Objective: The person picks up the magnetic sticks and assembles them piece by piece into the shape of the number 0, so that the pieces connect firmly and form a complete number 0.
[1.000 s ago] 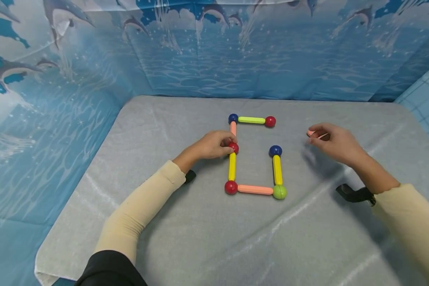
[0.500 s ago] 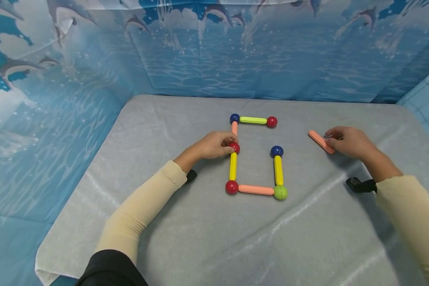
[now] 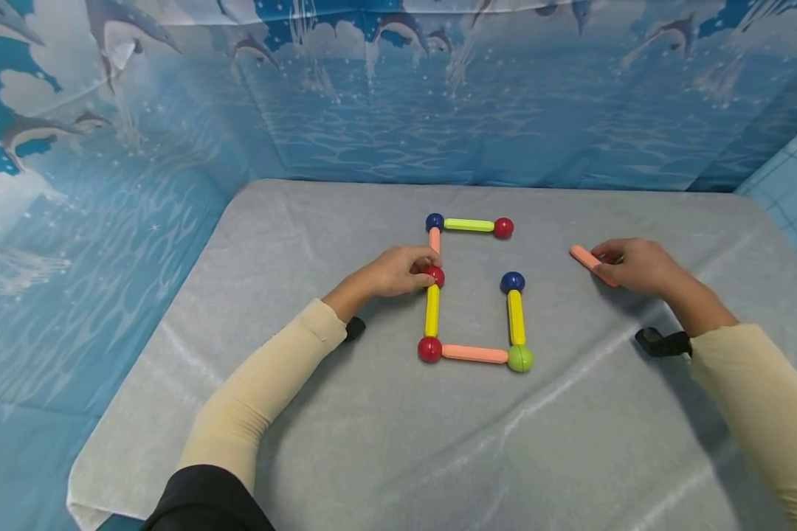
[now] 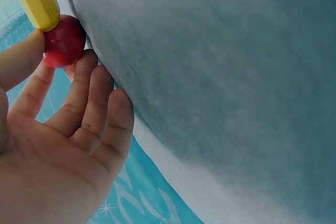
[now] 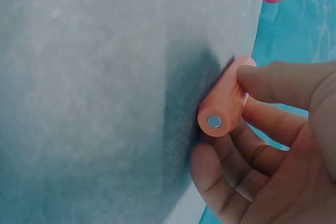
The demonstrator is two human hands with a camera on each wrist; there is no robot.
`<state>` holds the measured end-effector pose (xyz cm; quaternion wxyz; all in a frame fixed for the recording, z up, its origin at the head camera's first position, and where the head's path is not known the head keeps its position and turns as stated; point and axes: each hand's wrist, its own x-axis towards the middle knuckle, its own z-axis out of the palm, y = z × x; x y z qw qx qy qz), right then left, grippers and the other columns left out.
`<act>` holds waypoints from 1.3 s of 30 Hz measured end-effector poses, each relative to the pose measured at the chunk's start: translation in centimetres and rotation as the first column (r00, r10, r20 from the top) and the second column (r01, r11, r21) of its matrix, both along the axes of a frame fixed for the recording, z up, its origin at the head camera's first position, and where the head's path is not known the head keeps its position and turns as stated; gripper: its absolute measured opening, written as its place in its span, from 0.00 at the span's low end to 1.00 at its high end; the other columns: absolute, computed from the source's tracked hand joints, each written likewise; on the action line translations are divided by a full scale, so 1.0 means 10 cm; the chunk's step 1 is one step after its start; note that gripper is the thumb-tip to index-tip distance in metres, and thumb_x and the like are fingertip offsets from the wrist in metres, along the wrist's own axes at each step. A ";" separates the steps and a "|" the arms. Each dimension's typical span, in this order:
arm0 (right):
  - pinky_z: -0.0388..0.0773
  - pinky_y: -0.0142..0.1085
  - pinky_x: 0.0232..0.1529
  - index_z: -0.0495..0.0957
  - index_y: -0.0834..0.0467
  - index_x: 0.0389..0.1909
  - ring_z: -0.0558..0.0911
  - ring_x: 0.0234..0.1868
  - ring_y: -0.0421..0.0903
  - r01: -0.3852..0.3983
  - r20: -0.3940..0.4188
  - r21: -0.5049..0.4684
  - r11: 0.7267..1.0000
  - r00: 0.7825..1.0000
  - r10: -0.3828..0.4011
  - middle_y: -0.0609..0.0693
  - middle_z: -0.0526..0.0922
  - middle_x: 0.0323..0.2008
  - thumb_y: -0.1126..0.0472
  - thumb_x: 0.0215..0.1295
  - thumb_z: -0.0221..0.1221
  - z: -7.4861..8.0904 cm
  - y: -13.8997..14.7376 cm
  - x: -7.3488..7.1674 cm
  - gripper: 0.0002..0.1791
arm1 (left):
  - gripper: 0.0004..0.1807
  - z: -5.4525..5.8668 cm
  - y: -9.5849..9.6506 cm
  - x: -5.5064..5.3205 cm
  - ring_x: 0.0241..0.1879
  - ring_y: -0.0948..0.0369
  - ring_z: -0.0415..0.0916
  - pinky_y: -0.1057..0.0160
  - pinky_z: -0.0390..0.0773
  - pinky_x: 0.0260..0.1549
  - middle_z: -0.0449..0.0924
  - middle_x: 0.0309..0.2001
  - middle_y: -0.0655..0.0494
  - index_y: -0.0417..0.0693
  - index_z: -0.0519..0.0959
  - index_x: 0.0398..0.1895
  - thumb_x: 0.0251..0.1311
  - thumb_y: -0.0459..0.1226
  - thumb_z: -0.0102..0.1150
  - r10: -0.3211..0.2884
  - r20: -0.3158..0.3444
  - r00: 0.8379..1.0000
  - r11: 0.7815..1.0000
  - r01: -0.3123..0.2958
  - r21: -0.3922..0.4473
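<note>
My left hand (image 3: 398,270) pinches a red ball (image 4: 65,41) at the middle of the left side of a stick-and-ball figure. A yellow stick (image 3: 432,311) runs from that ball toward me, and an orange stick (image 3: 435,240) leads away to a blue ball (image 3: 435,222). Off to the right, my right hand (image 3: 644,267) holds a loose orange stick (image 5: 226,98) between thumb and fingers, close over the cloth. A round silvery disc shows in the near end of that stick in the right wrist view.
From the blue ball a lime stick (image 3: 468,225) reaches a red ball (image 3: 503,228). Nearer me, another orange stick (image 3: 474,354) joins a red ball (image 3: 429,349) to a green ball (image 3: 520,358), where a yellow stick (image 3: 516,317) rises to a blue ball (image 3: 513,282). Grey cloth (image 3: 398,442) covers the table.
My right hand has lowered the loose orange stick to the cloth and shifted its grip toward the near end, then moved slightly left. My left hand stays on the red ball.
</note>
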<state>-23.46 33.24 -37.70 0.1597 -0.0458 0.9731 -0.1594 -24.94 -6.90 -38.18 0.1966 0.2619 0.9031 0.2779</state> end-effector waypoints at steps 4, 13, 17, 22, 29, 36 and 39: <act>0.75 0.55 0.44 0.67 0.71 0.65 0.76 0.49 0.63 0.000 0.001 -0.001 1.000 1.000 0.000 0.74 0.74 0.56 0.57 0.70 0.53 -0.01 -0.02 0.00 0.28 | 0.17 -0.01 0.00 0.01 0.47 0.56 0.75 0.62 0.78 0.47 0.81 0.51 0.50 0.53 0.76 0.58 0.68 0.40 0.59 0.004 0.002 1.000 1.000 -0.004 0.005; 0.76 0.47 0.39 0.68 0.69 0.64 0.75 0.48 0.62 0.007 -0.029 -0.046 0.999 1.000 -0.008 0.72 0.73 0.56 0.58 0.69 0.54 0.00 -0.04 0.03 0.27 | 0.17 -0.03 -0.01 0.02 0.47 0.56 0.76 0.62 0.79 0.47 0.81 0.51 0.50 0.53 0.76 0.59 0.69 0.39 0.58 0.021 0.013 1.000 1.000 -0.021 0.022; 0.77 0.45 0.37 0.69 0.69 0.64 0.76 0.50 0.63 0.015 -0.036 -0.078 0.997 0.999 -0.017 0.72 0.73 0.57 0.59 0.69 0.54 0.02 -0.04 0.04 0.26 | 0.17 -0.02 0.00 0.02 0.48 0.56 0.75 0.61 0.79 0.48 0.81 0.51 0.51 0.53 0.76 0.59 0.69 0.39 0.58 0.026 0.011 1.000 1.000 -0.026 0.013; 0.77 0.44 0.35 0.68 0.68 0.64 0.79 0.49 0.63 0.022 -0.047 -0.105 0.994 0.999 -0.026 0.73 0.72 0.59 0.58 0.70 0.54 0.04 -0.07 0.07 0.26 | 0.16 -0.02 0.00 0.03 0.48 0.56 0.76 0.61 0.78 0.49 0.81 0.52 0.50 0.53 0.76 0.58 0.69 0.39 0.58 0.023 0.005 1.000 1.000 -0.023 0.009; 0.76 0.41 0.36 0.60 0.63 0.71 0.79 0.49 0.61 0.023 -0.069 -0.187 0.982 0.997 -0.037 0.71 0.72 0.59 0.59 0.71 0.53 0.10 -0.18 0.07 0.31 | 0.16 -0.01 0.01 0.03 0.48 0.56 0.76 0.61 0.78 0.49 0.81 0.52 0.50 0.53 0.76 0.58 0.69 0.39 0.58 0.022 0.008 1.000 1.000 -0.022 0.005; 0.78 0.48 0.40 0.50 0.57 0.78 0.78 0.54 0.65 -0.001 -0.097 -0.219 0.976 0.995 -0.021 0.72 0.72 0.60 0.60 0.72 0.53 0.15 -0.28 0.03 0.37 | 0.16 0.00 0.00 0.04 0.48 0.56 0.75 0.61 0.78 0.49 0.81 0.53 0.50 0.53 0.76 0.58 0.69 0.40 0.58 0.021 0.006 1.000 1.000 -0.021 0.000; 0.78 0.47 0.40 0.51 0.56 0.78 0.78 0.54 0.65 0.006 -0.099 -0.239 0.971 0.995 -0.030 0.72 0.72 0.60 0.60 0.72 0.53 0.16 -0.33 0.02 0.36 | 0.16 0.00 0.00 0.03 0.47 0.56 0.76 0.61 0.78 0.48 0.81 0.52 0.50 0.53 0.76 0.58 0.69 0.40 0.58 0.017 -0.007 1.000 1.000 -0.017 -0.003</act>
